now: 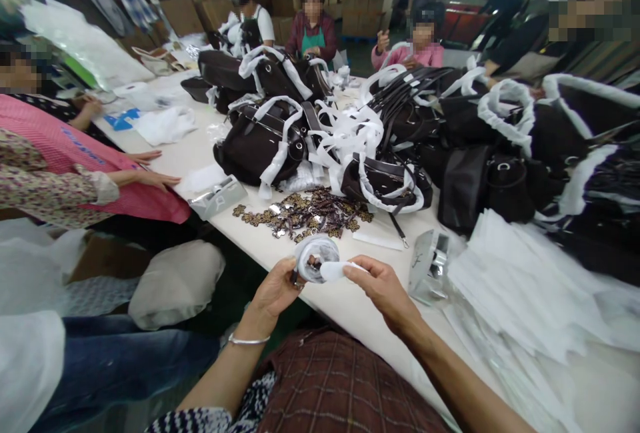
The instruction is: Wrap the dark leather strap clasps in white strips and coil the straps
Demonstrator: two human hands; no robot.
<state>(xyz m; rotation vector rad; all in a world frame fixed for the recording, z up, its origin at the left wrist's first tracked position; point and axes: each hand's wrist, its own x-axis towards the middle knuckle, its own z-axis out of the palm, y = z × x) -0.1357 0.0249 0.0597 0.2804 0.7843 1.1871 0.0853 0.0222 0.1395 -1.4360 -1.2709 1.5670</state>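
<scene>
My left hand (278, 288) is closed around the edge of a coiled bag strap (311, 252), wrapped in white sheet material. A dark end with a bit of metal pokes out beside my left fingers. Between the thumb and fingers of my right hand (380, 284) is a loose white strip (334, 271) that overlaps the coil's right side. Just beyond the coil lies a pile of flower-shaped tags (305, 214), brown and gold, on the white table (345, 303). Closer to my right hand stands a shiny metal tape dispenser (431, 265).
Dark handbags (257, 143) with white-wrapped handles crowd the table's middle and right. White sheets (520, 286) are stacked at right. Another metal dispenser (219, 197) sits at the left edge, near a co-worker's hands (155, 178). Several people work around the table.
</scene>
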